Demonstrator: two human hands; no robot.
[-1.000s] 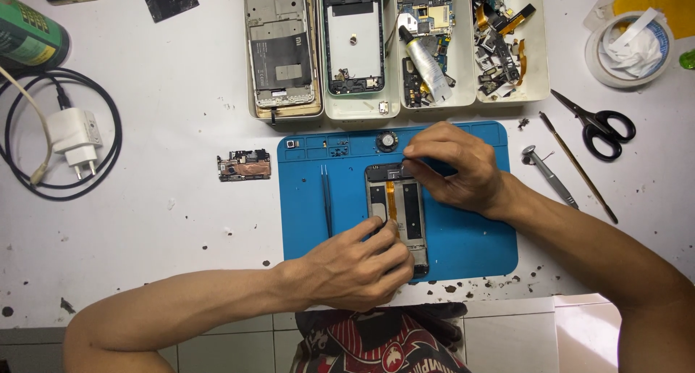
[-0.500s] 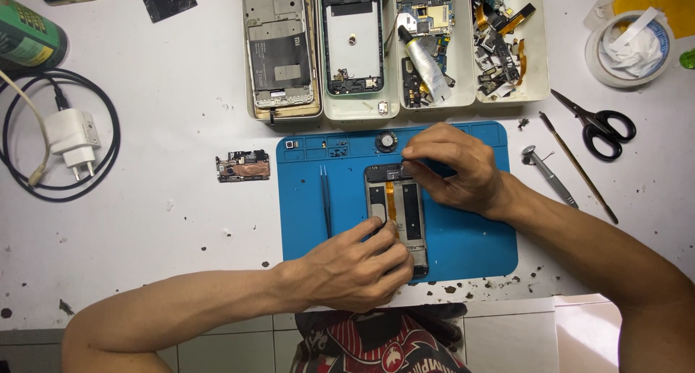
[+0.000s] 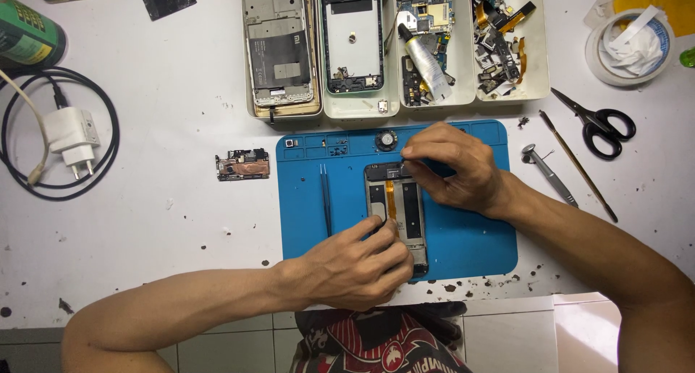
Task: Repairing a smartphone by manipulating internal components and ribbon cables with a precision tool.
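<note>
One opened phone frame [image 3: 397,212] lies on the blue mat [image 3: 470,242] between two hands: the left hand [image 3: 358,264] presses curled fingers on its lower end, and the right hand [image 3: 452,166] pinches something too small to make out at its top edge. Beyond the right hand sit four white trays [image 3: 394,106] of phone parts, with one white tube [image 3: 426,60] in the third. Right of that hand lie one pair of scissors [image 3: 597,123] and one tape roll [image 3: 628,47]; far left of the left hand are one green can [image 3: 25,36], one white charger [image 3: 72,137] and one loose circuit board [image 3: 242,165].

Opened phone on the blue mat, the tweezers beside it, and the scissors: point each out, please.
opened phone [image 3: 411,208]: head view, on its bare middle frame.
tweezers [image 3: 325,199]: head view, mid-shaft, left of the phone.
scissors [image 3: 604,127]: head view, on the black handles.
</note>
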